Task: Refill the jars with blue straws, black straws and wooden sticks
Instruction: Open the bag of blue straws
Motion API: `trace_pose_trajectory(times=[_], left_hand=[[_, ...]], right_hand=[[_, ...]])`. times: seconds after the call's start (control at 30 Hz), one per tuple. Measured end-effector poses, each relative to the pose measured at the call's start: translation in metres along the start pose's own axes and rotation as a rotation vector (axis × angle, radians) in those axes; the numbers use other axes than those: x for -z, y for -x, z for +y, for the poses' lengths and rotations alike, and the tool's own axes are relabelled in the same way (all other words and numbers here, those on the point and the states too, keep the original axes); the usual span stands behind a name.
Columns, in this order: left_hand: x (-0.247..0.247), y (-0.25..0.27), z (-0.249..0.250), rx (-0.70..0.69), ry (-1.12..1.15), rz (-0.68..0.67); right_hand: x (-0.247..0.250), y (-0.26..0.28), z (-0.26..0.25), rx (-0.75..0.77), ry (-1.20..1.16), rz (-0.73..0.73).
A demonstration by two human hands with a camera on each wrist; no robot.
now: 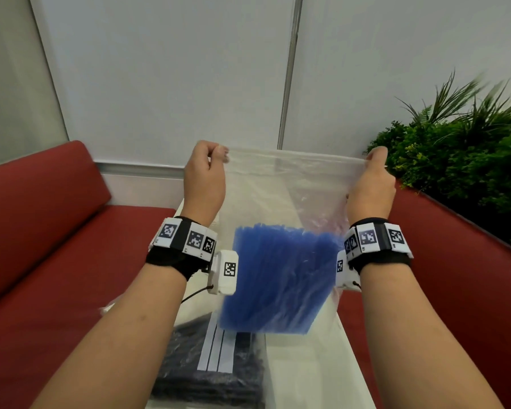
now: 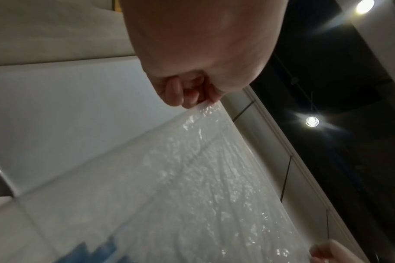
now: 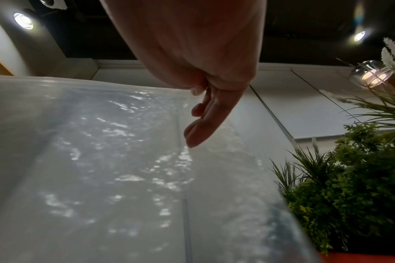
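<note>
I hold a clear plastic bag (image 1: 292,190) up in front of me by its top edge. My left hand (image 1: 210,160) pinches the top left corner; my right hand (image 1: 373,163) pinches the top right corner. A thick bundle of blue straws (image 1: 281,278) hangs in the bottom of the bag. In the left wrist view my left hand (image 2: 192,96) has curled fingers clamped on the bag's edge (image 2: 205,110). In the right wrist view my right hand (image 3: 203,106) grips the bag (image 3: 115,160) with thumb and forefinger while the other fingers hang straighter. No jars are in view.
A bag of black straws (image 1: 213,370) lies on the white table (image 1: 316,373) below the raised bag. Red bench cushions (image 1: 50,246) run along both sides. Green plants (image 1: 460,154) stand at the right, close to my right hand. White wall panels rise behind.
</note>
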State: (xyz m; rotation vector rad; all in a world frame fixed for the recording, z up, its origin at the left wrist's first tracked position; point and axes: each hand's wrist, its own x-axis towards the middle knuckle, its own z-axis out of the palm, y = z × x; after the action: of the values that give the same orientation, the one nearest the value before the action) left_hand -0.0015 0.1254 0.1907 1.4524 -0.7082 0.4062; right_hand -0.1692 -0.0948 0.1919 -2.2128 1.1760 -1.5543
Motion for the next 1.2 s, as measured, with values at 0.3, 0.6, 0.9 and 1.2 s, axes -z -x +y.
trace_pose_trajectory(times=[0.3,0.6,0.9,1.2], left_hand=[[0.024,-0.016,-0.006,0.186,-0.044,0.034],[0.015,-0.010,0.032,-0.200,-0.809,-0.534],[0.005,-0.011,0.047,-0.103,-0.925,-0.719],[-0.037,0.019,0.020,0.478,-0.098,-0.602]], right_hand=[[-0.005,0.023,-0.013,-0.034,-0.321,-0.123],[-0.013,0.027,-0.059,-0.062,-0.726,-0.197],[0.011,0.021,-0.083,0.203,-0.945,-0.175],[-0.001,0.036,-0.097,0.191,-1.016,-0.268]])
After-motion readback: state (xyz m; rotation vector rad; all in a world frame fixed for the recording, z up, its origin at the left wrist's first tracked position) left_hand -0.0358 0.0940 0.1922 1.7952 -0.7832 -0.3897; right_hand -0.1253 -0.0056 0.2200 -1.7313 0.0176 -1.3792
